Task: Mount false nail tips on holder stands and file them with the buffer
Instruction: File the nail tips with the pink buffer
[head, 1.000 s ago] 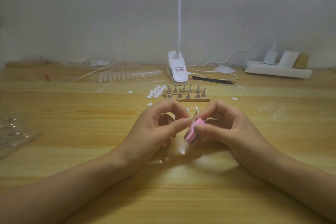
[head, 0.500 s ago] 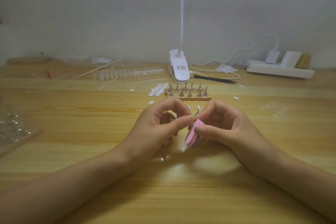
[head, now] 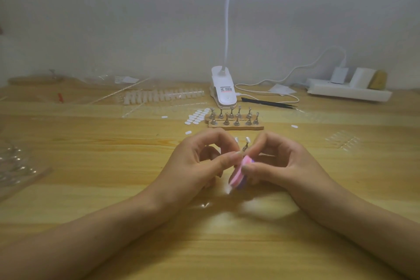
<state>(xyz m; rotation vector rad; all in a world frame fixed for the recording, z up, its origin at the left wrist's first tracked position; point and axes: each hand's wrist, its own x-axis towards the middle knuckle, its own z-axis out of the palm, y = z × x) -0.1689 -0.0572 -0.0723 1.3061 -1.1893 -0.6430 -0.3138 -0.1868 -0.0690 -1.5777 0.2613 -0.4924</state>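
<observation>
Pink buffer point(head: 237, 173), right hand point(head: 279, 166), upper end leaning right.

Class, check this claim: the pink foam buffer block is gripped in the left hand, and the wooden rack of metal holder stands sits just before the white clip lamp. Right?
Wrong hand: the head view shows the pink foam buffer block gripped in the right hand, not the left hand. The wooden rack of metal holder stands does sit just before the white clip lamp.

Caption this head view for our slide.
Right hand grips the pink buffer; left hand pinches a small piece beside it.
</observation>
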